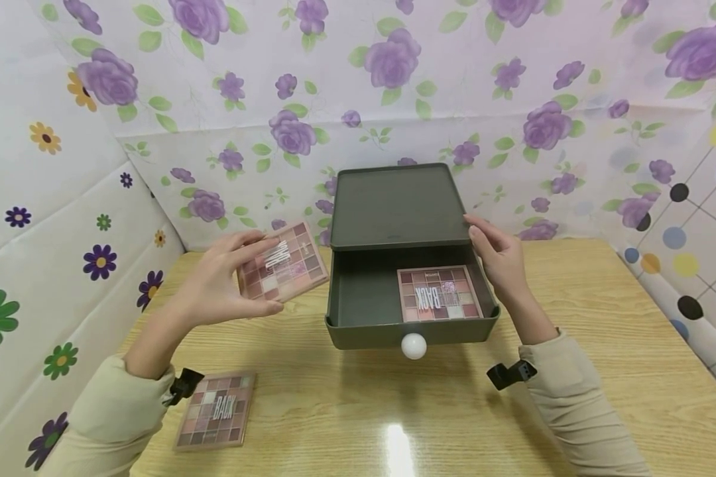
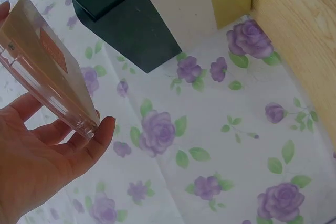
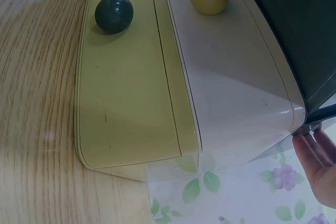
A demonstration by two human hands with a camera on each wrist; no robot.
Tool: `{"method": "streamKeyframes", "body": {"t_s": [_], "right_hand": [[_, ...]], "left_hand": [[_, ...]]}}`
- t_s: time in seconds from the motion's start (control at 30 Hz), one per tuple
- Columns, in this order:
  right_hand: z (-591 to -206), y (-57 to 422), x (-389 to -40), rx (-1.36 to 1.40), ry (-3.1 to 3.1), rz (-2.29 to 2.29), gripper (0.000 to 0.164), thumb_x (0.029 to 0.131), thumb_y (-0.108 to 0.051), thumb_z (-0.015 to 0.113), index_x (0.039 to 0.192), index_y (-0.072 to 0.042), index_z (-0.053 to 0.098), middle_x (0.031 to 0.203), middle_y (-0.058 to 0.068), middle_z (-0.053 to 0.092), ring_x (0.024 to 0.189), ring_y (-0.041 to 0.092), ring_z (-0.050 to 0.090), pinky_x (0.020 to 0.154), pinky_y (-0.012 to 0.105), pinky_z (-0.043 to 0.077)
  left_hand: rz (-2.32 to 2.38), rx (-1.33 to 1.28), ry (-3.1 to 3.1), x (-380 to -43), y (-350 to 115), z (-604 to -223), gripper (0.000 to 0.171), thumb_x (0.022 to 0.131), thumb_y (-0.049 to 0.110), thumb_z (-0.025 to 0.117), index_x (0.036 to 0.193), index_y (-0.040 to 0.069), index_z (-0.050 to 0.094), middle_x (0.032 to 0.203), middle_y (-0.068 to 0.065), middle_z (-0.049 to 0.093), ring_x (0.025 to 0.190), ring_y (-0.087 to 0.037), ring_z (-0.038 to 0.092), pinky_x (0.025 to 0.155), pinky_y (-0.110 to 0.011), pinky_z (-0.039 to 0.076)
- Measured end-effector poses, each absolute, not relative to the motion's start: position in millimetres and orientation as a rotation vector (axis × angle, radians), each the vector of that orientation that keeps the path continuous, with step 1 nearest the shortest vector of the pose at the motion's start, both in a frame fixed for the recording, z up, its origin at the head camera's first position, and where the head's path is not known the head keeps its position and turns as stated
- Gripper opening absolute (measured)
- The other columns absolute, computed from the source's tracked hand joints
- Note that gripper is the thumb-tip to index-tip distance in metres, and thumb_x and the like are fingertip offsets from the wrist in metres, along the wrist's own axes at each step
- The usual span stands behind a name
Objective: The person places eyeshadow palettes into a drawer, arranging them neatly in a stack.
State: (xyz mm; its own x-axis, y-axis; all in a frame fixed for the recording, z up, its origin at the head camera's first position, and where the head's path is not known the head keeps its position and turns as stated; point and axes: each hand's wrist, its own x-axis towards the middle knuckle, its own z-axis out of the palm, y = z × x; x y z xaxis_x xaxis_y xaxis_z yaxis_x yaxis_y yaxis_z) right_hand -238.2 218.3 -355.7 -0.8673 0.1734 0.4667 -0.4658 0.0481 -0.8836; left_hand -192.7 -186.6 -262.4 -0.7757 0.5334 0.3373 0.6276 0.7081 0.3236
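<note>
My left hand (image 1: 227, 278) holds an eyeshadow palette (image 1: 289, 265) by its edges, tilted above the table, left of a dark green drawer box. In the left wrist view, fingers support the palette (image 2: 50, 72) from below. The box's top drawer (image 1: 364, 291) stands pulled out, with a white round knob (image 1: 414, 346) on its front. A second palette (image 1: 438, 295) lies flat in its right half. My right hand (image 1: 504, 258) touches the box's right side with extended fingers; the right wrist view shows these fingers (image 3: 310, 156) against the dark box's edge.
A third palette (image 1: 217, 411) lies on the wooden table (image 1: 310, 411) at front left. Below the dark tier are a white drawer (image 3: 231, 77) with a yellow knob and a yellow drawer (image 3: 121, 93) with a dark knob. A flowered sheet (image 1: 334, 86) hangs behind.
</note>
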Motion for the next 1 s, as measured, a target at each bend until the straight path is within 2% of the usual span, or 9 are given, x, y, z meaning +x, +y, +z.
{"method": "streamKeyframes", "body": {"t_s": [0.43, 0.63, 0.83, 1.0], "right_hand": [[-356.6, 217.9, -238.4, 0.281, -1.893, 1.858, 0.026, 0.091, -0.017, 0.057, 0.114, -0.008, 0.066, 0.110, -0.014, 0.062, 0.092, 0.004, 0.054, 0.073, 0.015, 0.047], [-356.8, 217.8, -238.9, 0.282, -1.883, 1.855, 0.024, 0.091, -0.016, 0.057, 0.112, -0.011, 0.068, 0.108, -0.014, 0.063, 0.085, 0.004, 0.053, 0.070, 0.015, 0.046], [-356.6, 217.7, -239.3, 0.284, -1.882, 1.850, 0.027, 0.091, -0.016, 0.057, 0.114, -0.005, 0.066, 0.106, -0.014, 0.064, 0.079, 0.003, 0.052, 0.067, 0.015, 0.045], [-356.3, 217.7, -239.1, 0.281, -1.883, 1.848, 0.024, 0.091, -0.016, 0.057, 0.113, -0.010, 0.067, 0.108, -0.013, 0.063, 0.081, 0.003, 0.053, 0.068, 0.015, 0.046]], "left_hand": [[-0.631, -0.988, -2.698, -190.0, -160.2, -253.5, 0.085, 0.059, 0.040, 0.082, 0.132, 0.010, 0.051, 0.135, -0.014, 0.041, 0.122, -0.033, 0.036, 0.092, -0.058, 0.034], [-0.636, -1.057, -2.665, -189.6, -147.1, -253.6, 0.086, 0.057, 0.044, 0.082, 0.130, 0.009, 0.053, 0.133, -0.013, 0.044, 0.119, -0.030, 0.038, 0.090, -0.054, 0.036], [-0.629, -1.072, -2.649, -189.2, -136.2, -253.9, 0.085, 0.055, 0.046, 0.082, 0.127, 0.011, 0.056, 0.133, -0.013, 0.045, 0.119, -0.030, 0.040, 0.091, -0.053, 0.037], [-0.625, -1.102, -2.635, -190.3, -125.6, -253.2, 0.084, 0.055, 0.048, 0.082, 0.126, 0.011, 0.058, 0.133, -0.013, 0.046, 0.120, -0.030, 0.040, 0.095, -0.051, 0.036]]}}
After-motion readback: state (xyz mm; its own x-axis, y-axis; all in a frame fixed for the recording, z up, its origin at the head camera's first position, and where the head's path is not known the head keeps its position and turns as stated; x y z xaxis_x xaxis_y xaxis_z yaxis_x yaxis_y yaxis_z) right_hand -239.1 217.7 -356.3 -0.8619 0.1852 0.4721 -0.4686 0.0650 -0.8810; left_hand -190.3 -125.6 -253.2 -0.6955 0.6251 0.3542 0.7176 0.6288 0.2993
